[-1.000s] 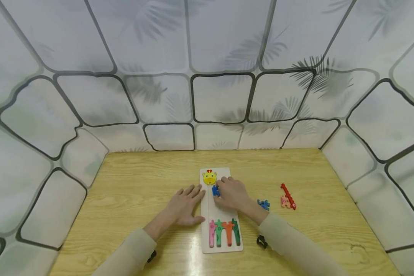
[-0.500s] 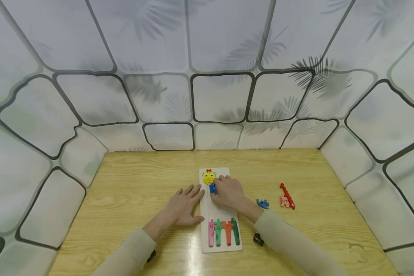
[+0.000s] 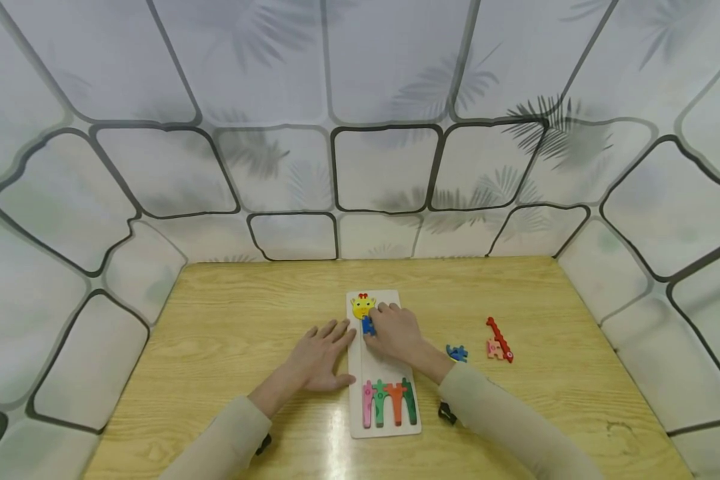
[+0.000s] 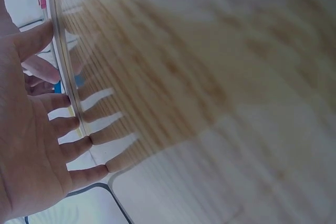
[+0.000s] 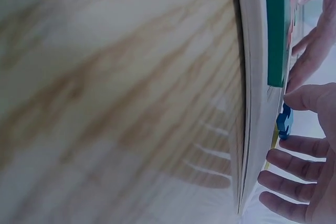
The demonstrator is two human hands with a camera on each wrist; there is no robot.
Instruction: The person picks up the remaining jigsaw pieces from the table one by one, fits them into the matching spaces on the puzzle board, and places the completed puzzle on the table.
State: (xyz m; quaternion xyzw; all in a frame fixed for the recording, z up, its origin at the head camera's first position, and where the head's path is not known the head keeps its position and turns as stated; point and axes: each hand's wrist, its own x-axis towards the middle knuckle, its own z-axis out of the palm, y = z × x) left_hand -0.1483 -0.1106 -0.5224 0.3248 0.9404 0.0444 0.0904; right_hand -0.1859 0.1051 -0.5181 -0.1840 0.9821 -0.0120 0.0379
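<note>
Leaf-printed walls [image 3: 384, 170] are hemming the wood-grained bench [image 3: 246, 293] along its far, left and right edges, forming a booth.

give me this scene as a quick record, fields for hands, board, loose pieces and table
left hand: fingers spread, touching the board's left edge
right hand: pinching a blue piece below the yellow giraffe head
board: white, flat; pink leg, light green leg, orange leg, dark green leg near its bottom
loose, to the right: another blue piece, small pink piece, red strip
table: wood-grained
</note>
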